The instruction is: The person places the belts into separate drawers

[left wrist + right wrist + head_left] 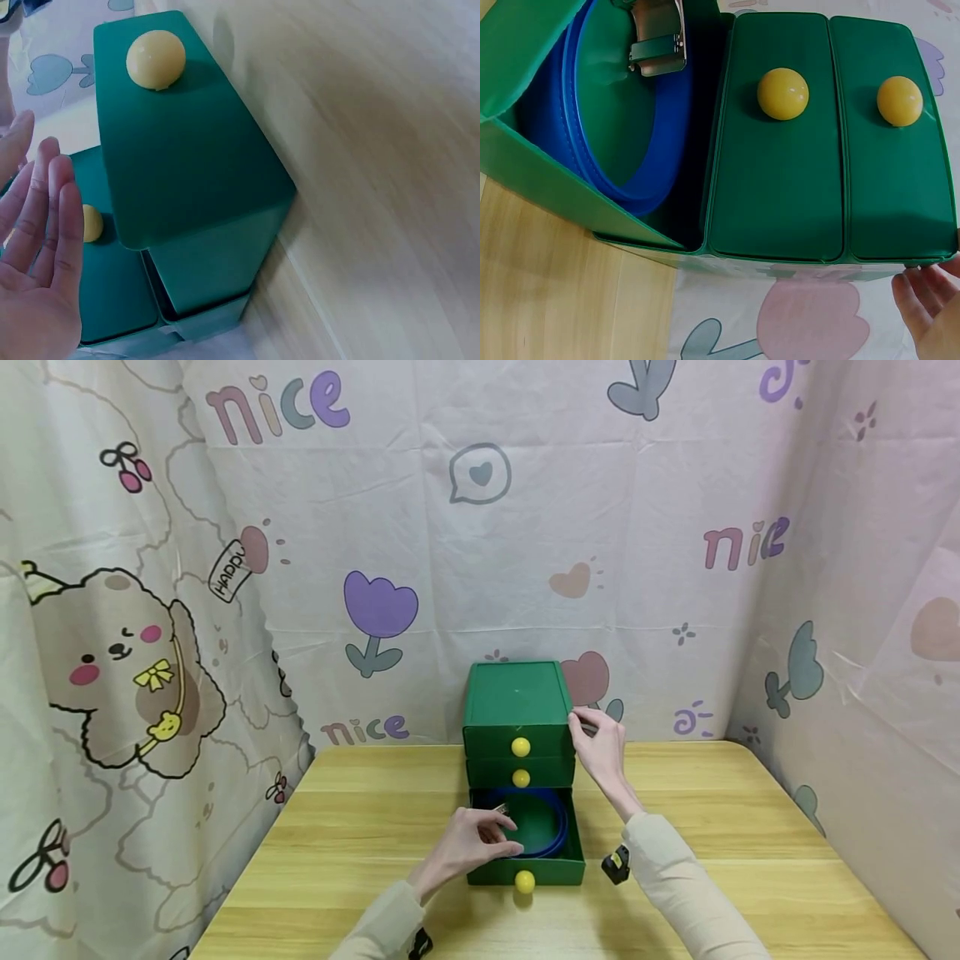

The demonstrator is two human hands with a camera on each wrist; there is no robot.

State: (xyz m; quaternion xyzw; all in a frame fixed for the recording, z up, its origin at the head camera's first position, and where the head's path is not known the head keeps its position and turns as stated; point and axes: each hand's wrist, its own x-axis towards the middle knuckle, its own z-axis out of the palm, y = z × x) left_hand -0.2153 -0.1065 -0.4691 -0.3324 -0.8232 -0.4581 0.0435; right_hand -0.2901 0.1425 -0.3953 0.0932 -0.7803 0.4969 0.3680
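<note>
A small green cabinet (pixel 517 693) has its bottom drawer (pixel 557 872) pulled out. Inside the drawer lies a coiled blue belt (pixel 561 827), its metal buckle (pixel 660 41) plain in the right wrist view. My left hand (pixel 468 842) hovers over the drawer's front left part, fingers loosely bent and nothing between them; the left wrist view shows its fingers extended. At the cabinet's upper right edge, my right hand (pixel 600 747) touches the side with its fingertips. The drawer carries a yellow round knob (pixel 524 882).
Two upper drawers stay closed, with yellow knobs (pixel 783 94) of their own. The cabinet stands on a wood-grain table (pixel 375 827) near its back edge. Behind and beside it hangs a printed cloth (pixel 480 560).
</note>
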